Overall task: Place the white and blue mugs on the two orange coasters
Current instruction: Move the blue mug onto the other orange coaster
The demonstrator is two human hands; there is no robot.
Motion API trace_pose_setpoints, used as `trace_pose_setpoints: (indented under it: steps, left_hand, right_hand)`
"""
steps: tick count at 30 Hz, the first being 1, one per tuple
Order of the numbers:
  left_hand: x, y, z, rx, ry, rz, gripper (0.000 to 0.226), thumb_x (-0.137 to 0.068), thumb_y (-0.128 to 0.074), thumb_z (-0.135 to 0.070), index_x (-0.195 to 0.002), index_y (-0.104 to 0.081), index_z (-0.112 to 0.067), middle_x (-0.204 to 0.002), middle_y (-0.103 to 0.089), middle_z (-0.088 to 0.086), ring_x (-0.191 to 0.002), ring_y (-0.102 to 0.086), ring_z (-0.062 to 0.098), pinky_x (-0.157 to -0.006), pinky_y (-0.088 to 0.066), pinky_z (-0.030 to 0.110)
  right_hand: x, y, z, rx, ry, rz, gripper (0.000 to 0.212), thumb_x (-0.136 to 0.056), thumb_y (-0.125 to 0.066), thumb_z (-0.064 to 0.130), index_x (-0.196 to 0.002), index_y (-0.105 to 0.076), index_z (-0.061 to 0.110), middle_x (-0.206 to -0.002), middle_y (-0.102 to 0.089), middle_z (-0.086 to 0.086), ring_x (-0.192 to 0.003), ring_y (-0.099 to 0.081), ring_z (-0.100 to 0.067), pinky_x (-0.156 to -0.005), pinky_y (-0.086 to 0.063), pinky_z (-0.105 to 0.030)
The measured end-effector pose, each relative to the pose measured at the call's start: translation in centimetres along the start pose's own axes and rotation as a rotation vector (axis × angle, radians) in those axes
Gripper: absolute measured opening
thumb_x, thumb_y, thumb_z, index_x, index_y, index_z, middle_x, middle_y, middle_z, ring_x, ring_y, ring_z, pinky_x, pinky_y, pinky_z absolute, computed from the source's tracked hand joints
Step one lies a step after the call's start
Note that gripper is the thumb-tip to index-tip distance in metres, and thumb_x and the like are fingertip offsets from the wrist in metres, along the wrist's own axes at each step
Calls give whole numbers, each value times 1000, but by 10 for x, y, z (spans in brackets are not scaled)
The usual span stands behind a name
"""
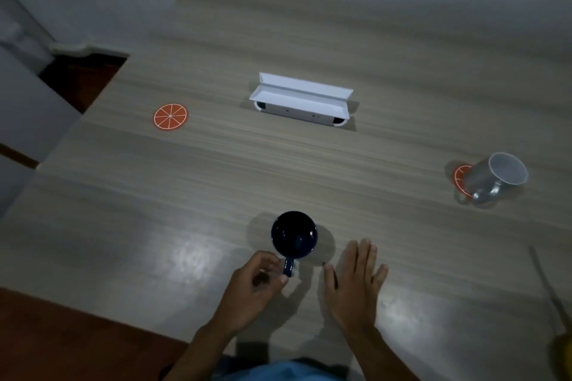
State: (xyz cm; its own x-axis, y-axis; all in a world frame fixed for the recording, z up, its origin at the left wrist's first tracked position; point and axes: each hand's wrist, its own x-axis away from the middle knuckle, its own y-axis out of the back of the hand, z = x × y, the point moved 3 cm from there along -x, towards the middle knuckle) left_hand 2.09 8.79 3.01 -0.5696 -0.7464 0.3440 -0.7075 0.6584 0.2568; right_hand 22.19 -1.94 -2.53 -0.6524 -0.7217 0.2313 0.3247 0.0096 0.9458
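The blue mug (294, 235) stands upright on the table near the front edge, handle pointing toward me. My left hand (257, 284) has thumb and fingers closed around that handle. My right hand (353, 278) lies flat and open on the table just right of the mug, touching nothing. At the far right the white mug (495, 176) stands on an orange coaster (461, 176), which shows only at its left side. The other orange coaster (171, 117) lies bare at the left middle of the table.
A white open box (301, 99) stands in the middle of the wooden table (309, 164). The table's left edge drops to a dark floor gap. A thin rod with a yellow object (561, 349) sits at the right edge.
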Motion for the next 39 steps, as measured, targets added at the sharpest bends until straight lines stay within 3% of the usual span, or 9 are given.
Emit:
trace_pose_setpoints:
  steps: [3, 6, 10, 15, 18, 23, 29, 34, 39]
  left_hand:
    - [-2, -7, -8, 132, 22, 76, 16, -90, -68, -38, -98, -68, -24, -97, -74, 4, -90, -73, 25, -83, -59, 40]
    - [-3, -12, -13, 293, 129, 111, 13, -99, -61, -22, -100, -69, -12, -103, -78, 10, -92, -75, 36, -84, -57, 49]
    - [-6, -16, -26, 392, 257, 167, 48, -92, -52, -51, -114, -69, -12, -110, -78, 9, -96, -75, 33, -78, -58, 43]
    - [-15, -15, -45, 513, 337, 165, 75, -81, -38, -71, -112, -68, -9, -95, -75, 10, -84, -74, 29, -63, -59, 36]
    - [-21, -11, -60, 531, 287, 146, 73, -82, -36, -73, -98, -76, -14, -89, -72, 7, -82, -72, 29, -65, -59, 38]
    - [-26, 0, -69, 568, 248, 54, 61, -84, -48, -64, -96, -73, -9, -86, -74, 12, -87, -75, 32, -63, -61, 37]
    - [-23, 29, -58, 582, 164, -46, 38, -97, -52, -42, -87, -66, -9, -90, -77, 12, -98, -74, 33, -64, -62, 38]
    - [-23, 79, -49, 565, 88, -191, 31, -103, -51, -24, -78, -65, -13, -98, -72, 26, -99, -74, 32, -67, -61, 38]
    - [-27, 135, -36, 594, 93, -307, 28, -103, -49, -17, -78, -60, -8, -98, -79, 13, -102, -74, 25, -67, -62, 37]
  right_hand:
    - [0, 1, -1, -9, 1, -8, 88, -95, -17, 62, -161, -24, 4, -172, -14, -20, -160, -7, -36, -127, -5, -63]
    - [0, 3, -2, -26, -3, 46, 90, -94, -14, 65, -164, -15, 8, -174, -2, -16, -161, 6, -31, -128, 4, -59]
    - [-1, 7, -1, -74, -24, 82, 83, -102, -37, 58, -164, -12, 10, -174, 3, -14, -161, 12, -29, -128, 7, -58]
    - [-5, 16, 7, -119, -79, 133, 82, -102, -44, 52, -164, -9, 11, -175, 6, -12, -161, 13, -30, -128, 4, -58]
    - [-4, 19, 10, -90, -99, 158, 82, -103, -41, 52, -164, -4, 10, -174, 9, -12, -160, 14, -30, -128, 3, -57]
    - [-7, 25, 16, -102, -109, 177, 74, -105, -43, 43, -163, -11, 10, -174, 4, -13, -161, 10, -31, -129, -1, -55]
    - [-5, 21, 70, -164, 137, 179, 72, -105, -44, 33, -164, -7, 12, -175, 3, -9, -161, 9, -26, -131, 2, -45]
    - [-6, 12, 127, -180, 272, 231, 75, -106, -45, 29, -164, -2, 13, -175, 4, -8, -161, 8, -24, -131, 2, -43]
    - [-15, 2, 177, -64, 356, 282, 73, -105, -42, 36, -165, -6, 13, -175, 4, -9, -162, 8, -26, -131, 1, -47]
